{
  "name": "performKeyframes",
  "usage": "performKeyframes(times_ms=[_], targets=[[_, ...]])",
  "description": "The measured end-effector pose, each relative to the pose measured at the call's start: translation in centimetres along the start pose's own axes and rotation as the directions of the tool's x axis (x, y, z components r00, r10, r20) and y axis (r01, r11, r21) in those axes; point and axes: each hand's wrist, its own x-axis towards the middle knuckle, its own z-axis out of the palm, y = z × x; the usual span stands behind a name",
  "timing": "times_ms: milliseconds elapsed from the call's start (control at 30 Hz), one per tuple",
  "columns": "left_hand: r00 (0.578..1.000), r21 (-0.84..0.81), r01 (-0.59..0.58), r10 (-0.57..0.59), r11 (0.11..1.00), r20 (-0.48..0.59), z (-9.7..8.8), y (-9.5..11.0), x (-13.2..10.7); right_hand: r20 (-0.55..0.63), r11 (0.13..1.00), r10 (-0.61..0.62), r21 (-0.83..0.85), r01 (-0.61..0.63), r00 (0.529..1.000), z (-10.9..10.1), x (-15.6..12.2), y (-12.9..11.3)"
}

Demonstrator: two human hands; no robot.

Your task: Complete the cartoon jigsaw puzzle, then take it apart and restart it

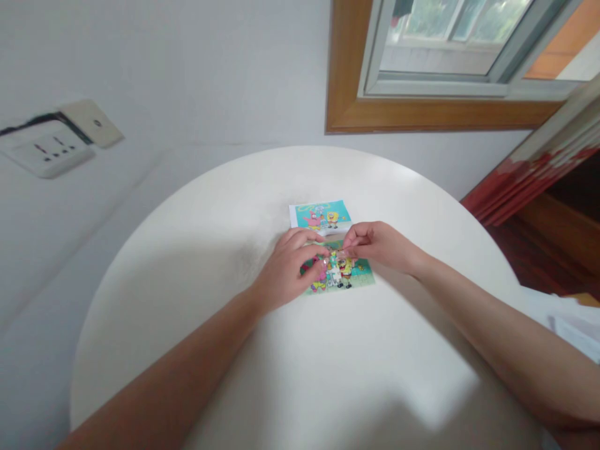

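Note:
A small colourful cartoon jigsaw puzzle lies flat near the middle of a round white table. My left hand rests on the puzzle's left part, fingers curled down onto it. My right hand is at the puzzle's upper edge, its fingers pinched together on something small that I cannot make out. The fingertips of both hands nearly meet above the puzzle. Just behind the hands lies a small box or card with the same cartoon picture.
A white wall stands behind the table, with a power socket at the left. A wood-framed window is at the upper right. Red and white curtain fabric hangs at the right, past the table's edge.

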Motion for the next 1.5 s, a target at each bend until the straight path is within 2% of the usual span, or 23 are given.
performKeyframes(times_ms=[133,267,367,633,767,1000,1133,1333,1500], targets=[[1.0,-0.06,-0.025,0.024,0.998,-0.012,0.0,0.1,0.1,0.007,0.996,0.011,0.09,-0.011,1.0,0.5,-0.1,-0.3],[0.996,-0.146,0.016,-0.029,0.989,-0.085,0.2,-0.1,0.1,0.074,0.993,0.028,0.11,-0.036,0.997,0.4,-0.4,-0.9],[0.99,-0.212,0.043,-0.07,0.976,-0.122,0.3,-0.2,0.1,0.134,0.998,0.023,0.048,-0.029,0.991,0.2,-0.6,-1.3],[0.991,-0.231,0.07,-0.094,0.97,-0.091,0.4,-0.2,0.1,0.244,0.985,-0.043,-0.154,0.083,0.969,-0.1,-1.0,-1.1],[0.997,-0.196,0.057,-0.066,0.979,-0.038,0.4,-0.1,0.1,0.242,0.975,-0.049,-0.199,0.099,0.969,-0.4,-1.0,-1.3],[1.0,-0.136,0.02,-0.018,0.99,0.017,0.5,0.0,0.1,0.191,0.982,-0.038,-0.177,0.072,0.981,0.4,-0.5,-0.5],[0.999,-0.126,0.014,-0.009,0.992,0.043,0.4,0.2,0.2,0.202,0.984,-0.056,-0.157,0.089,0.978,0.6,-0.4,-0.3],[0.998,-0.117,0.012,-0.004,0.993,0.066,0.3,0.6,0.2,0.201,0.899,-0.07,-0.412,0.149,0.977,0.2,-0.6,-0.5],[0.996,-0.108,0.039,-0.031,0.993,0.079,0.4,0.8,0.2,0.196,0.854,-0.105,-0.484,0.19,0.975,0.1,-0.4,-0.4]])
